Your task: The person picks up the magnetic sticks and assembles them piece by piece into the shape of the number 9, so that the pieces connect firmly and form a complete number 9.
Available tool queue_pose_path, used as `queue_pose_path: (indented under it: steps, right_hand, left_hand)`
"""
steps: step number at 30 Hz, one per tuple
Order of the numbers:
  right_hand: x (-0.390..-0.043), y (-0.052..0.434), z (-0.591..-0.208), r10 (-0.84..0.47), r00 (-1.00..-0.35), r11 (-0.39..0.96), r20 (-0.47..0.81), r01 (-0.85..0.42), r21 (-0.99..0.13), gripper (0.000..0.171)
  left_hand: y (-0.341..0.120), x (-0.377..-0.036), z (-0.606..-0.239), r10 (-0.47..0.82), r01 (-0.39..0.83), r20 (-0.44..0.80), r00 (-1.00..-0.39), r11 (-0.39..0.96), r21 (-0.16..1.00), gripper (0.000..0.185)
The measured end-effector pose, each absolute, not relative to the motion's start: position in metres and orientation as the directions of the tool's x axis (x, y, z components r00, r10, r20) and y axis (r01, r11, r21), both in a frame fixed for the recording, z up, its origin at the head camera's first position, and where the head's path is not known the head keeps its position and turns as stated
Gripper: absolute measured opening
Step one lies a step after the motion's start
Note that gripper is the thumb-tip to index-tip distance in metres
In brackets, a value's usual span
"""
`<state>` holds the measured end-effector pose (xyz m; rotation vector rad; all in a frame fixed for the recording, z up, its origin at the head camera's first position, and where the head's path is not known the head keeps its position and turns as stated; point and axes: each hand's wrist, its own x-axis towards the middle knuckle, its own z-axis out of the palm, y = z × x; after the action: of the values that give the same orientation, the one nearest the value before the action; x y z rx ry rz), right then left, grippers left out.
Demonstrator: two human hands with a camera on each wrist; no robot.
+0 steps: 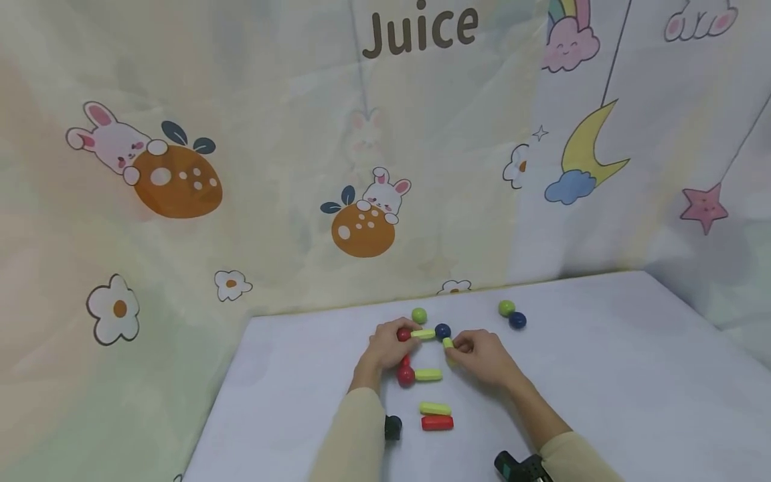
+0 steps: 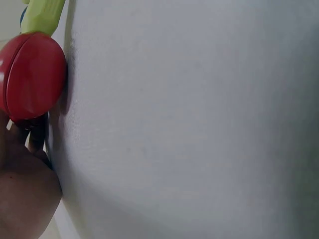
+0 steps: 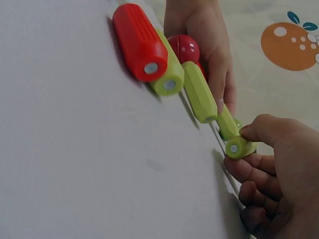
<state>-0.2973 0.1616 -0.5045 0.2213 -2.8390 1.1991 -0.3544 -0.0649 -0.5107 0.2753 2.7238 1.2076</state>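
Note:
My left hand (image 1: 383, 344) grips the upper red ball (image 1: 403, 334), its fingertips reaching to a yellow-green magnetic rod (image 1: 423, 334). That rod runs to a dark blue ball (image 1: 442, 331). Between thumb and fingers, my right hand (image 1: 482, 356) pinches another yellow-green rod (image 3: 238, 148), one end at the blue ball; a round metal disc shows on its other end in the right wrist view. A red rod (image 1: 405, 361), partly hidden, lies between the upper ball and a lower red ball (image 1: 406, 376). From this lower ball a yellow-green rod (image 1: 428, 375) points right.
Nearer me on the white table (image 1: 301, 402) lie a loose yellow-green rod (image 1: 435, 408) and red rod (image 1: 437, 423), side by side. One green ball (image 1: 419, 315) sits behind my left hand. Farther right, another green ball (image 1: 506, 308) is beside a blue ball (image 1: 517, 320).

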Motion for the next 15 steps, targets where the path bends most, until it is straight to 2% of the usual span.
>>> queue_pose_path:
  steps: [15]
  right_hand:
    - [-0.295,0.1516,-0.5048,-0.027,-0.997,0.719,0.068,-0.067,-0.692,0.022]
  left_hand:
    - [-0.064,-0.3533,-0.5073,0.231,0.098,-0.074,-0.97,0.653,0.751,0.022]
